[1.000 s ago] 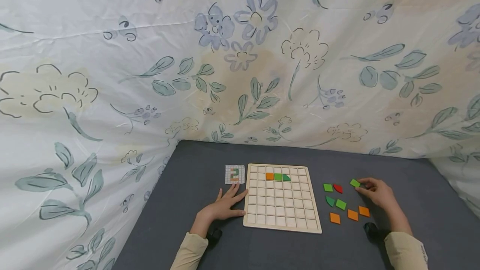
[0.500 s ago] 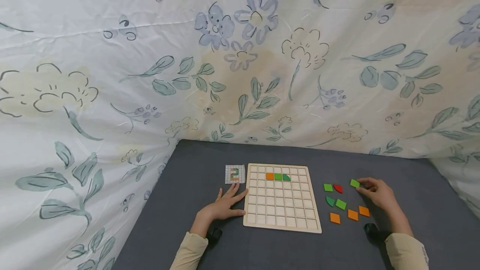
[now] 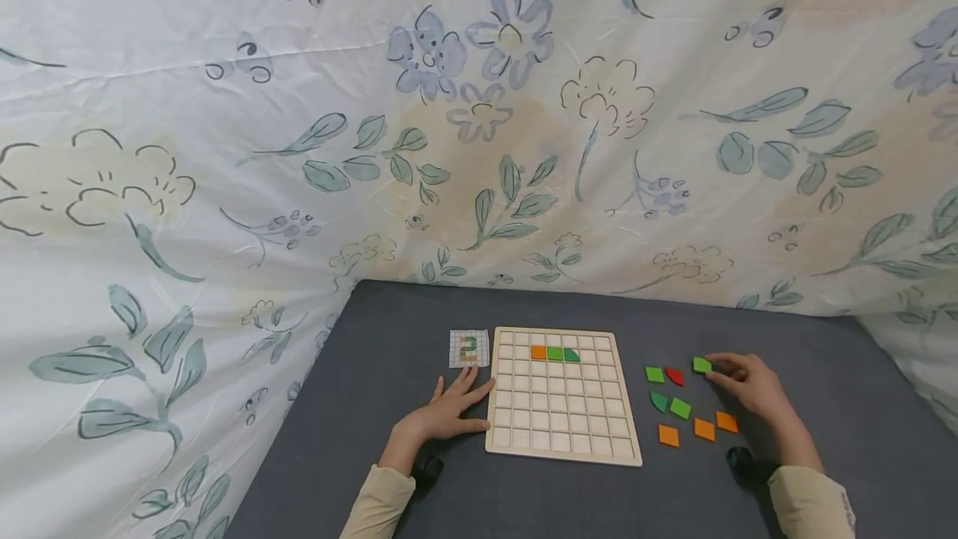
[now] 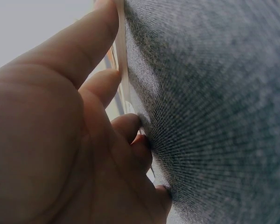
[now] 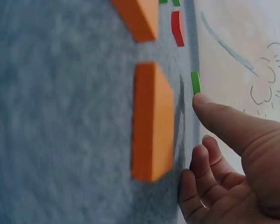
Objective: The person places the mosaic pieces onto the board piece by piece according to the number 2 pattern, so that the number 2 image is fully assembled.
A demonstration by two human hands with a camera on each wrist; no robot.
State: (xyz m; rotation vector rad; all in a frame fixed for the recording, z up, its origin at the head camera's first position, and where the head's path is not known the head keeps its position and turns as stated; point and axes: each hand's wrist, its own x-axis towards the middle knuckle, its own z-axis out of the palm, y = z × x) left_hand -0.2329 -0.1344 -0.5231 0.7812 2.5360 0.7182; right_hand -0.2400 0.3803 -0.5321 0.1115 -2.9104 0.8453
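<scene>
My right hand pinches a light green square tile between thumb and fingertips, at the right of the table. In the right wrist view the thumb tip meets the lower end of this green tile, seen edge-on. Spread out flat, my left hand touches the left edge of a pale wooden grid board with thumb and index finger. Its middle fingertips lie by the lower edge of a small printed card. In the board's second row sit an orange square, a green square and a dark green quarter-round tile.
Between board and right hand lie loose tiles: a green square, a red quarter-round, a dark green quarter-round, another green square, and orange squares. A floral cloth hangs behind the dark table.
The right hand has shifted slightly left with the green square tile, which has turned a little in the fingers. The left hand, board and other tiles stay put.
</scene>
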